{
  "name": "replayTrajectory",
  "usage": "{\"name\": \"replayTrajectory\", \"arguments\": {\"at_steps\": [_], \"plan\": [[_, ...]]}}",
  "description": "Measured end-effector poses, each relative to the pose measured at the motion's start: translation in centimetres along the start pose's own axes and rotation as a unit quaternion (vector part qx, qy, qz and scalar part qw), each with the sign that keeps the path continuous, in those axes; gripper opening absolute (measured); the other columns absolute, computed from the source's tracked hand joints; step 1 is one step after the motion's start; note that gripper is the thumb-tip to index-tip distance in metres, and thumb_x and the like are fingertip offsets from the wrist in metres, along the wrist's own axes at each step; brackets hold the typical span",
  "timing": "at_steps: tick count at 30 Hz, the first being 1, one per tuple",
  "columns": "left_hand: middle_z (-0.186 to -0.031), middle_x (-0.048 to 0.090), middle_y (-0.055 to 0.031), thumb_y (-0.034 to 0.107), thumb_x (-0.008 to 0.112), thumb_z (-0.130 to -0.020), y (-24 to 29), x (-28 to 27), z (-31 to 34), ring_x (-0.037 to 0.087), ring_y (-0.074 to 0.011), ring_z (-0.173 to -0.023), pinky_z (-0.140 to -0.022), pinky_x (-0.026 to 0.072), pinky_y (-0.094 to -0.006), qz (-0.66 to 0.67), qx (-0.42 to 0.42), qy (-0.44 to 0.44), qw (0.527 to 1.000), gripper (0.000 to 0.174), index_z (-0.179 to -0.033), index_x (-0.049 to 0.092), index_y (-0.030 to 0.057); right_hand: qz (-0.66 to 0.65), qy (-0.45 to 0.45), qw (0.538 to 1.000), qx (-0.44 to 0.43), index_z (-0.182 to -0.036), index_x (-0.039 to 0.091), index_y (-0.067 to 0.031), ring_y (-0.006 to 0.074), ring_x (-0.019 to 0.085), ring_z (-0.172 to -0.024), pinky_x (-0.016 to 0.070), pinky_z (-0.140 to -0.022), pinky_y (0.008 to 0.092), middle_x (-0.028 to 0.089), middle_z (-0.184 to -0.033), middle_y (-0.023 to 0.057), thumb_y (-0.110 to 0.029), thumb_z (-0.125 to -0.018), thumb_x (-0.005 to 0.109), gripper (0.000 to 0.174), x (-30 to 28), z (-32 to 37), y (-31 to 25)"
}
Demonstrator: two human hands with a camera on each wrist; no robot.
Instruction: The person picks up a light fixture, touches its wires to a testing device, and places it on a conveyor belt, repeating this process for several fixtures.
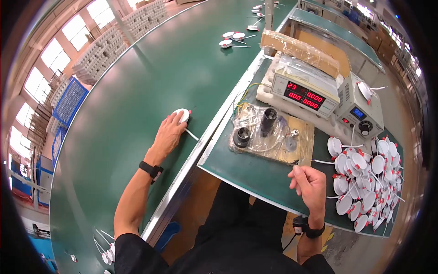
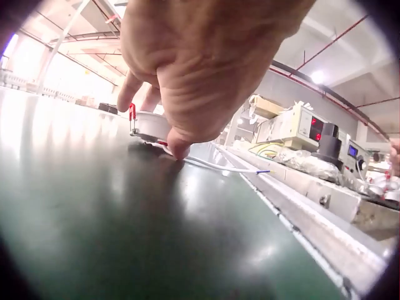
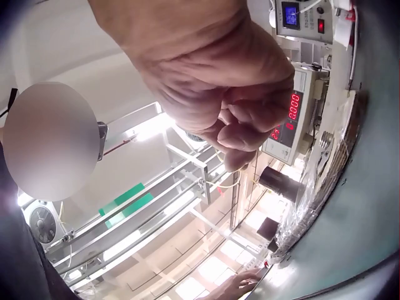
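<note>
On the green conveyor belt [image 1: 137, 91], my left hand [image 1: 168, 134] grips a round white downlight [image 1: 183, 114] from above. Seen from the left wrist, the thumb and fingers lie around the body of the downlight [image 2: 150, 125], which has red-sleeved spring clips. Its white cable [image 2: 219, 166] trails toward the metal edge of the belt. My right hand [image 1: 310, 185] hovers over the front of the side bench, its fingers loosely curled and holding nothing. Just beyond it lies a plastic-wrapped test board [image 1: 301, 144] with two black cylindrical sockets [image 1: 269, 119].
A heap of white downlights [image 1: 365, 178] covers the bench's right side. Behind the board stand a power meter [image 1: 305, 93] with red digits and a grey supply box [image 1: 360, 107]. More downlights [image 1: 226, 43] lie farther up the belt, with others [image 1: 108, 255] at near left.
</note>
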State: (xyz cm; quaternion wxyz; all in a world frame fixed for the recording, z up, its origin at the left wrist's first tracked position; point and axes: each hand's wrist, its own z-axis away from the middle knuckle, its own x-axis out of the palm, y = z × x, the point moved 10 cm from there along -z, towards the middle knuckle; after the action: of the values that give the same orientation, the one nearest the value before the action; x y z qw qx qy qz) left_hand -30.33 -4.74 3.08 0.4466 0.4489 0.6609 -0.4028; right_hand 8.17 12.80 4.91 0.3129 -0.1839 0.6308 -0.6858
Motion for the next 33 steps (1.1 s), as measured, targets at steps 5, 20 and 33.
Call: {"name": "replayTrajectory", "arguments": {"at_steps": [5, 20, 33], "plan": [[-0.152, 0.045, -0.0146, 0.005, 0.063, -0.085, 0.2, -0.1, 1.4, 0.051, -0.0338, -0.128, -0.105, 0.0427, -0.0481, -0.077, 0.028, -0.085, 0.993, 0.017, -0.102, 0.062, 0.0067, 0.015, -0.031, 0.999, -0.013, -0.090, 0.075, -0.0006, 0.0020, 0.048, -0.055, 0.0355, -0.049, 0.0227, 0.065, -0.065, -0.0015, -0.024, -0.101, 0.065, 0.027, 2.1, 0.9, -1.4], [-0.095, 0.064, -0.0133, 0.003, 0.048, -0.099, 12.6, -11.7, 1.9, 0.063, -0.0278, -0.079, -0.071, 0.0522, -0.0372, 0.494, -0.108, 0.056, 0.861, 0.021, -0.118, 0.056, -0.0005, 0.040, 0.047, 0.963, -0.261, -0.113, 0.071, -0.0021, 0.0144, 0.063, -0.075, 0.0513, -0.066, 0.0299, 0.070, -0.091, 0.0099, -0.018, -0.096, 0.070, 0.023, 2.8, 4.3, -7.1], [-0.096, 0.071, -0.0056, 0.014, 0.064, -0.100, 23.9, -10.4, 0.4, 0.065, -0.0118, -0.082, -0.075, 0.0528, -0.0265, 0.679, -0.149, -0.076, 0.715, 0.023, -0.119, 0.068, 0.0007, -0.017, -0.034, 0.987, -0.154, -0.104, 0.074, 0.0026, 0.0073, 0.058, -0.065, 0.0464, -0.059, 0.0260, 0.068, -0.074, 0.0043, -0.016, -0.102, 0.063, 0.022, 2.2, 4.4, -5.9]]}}
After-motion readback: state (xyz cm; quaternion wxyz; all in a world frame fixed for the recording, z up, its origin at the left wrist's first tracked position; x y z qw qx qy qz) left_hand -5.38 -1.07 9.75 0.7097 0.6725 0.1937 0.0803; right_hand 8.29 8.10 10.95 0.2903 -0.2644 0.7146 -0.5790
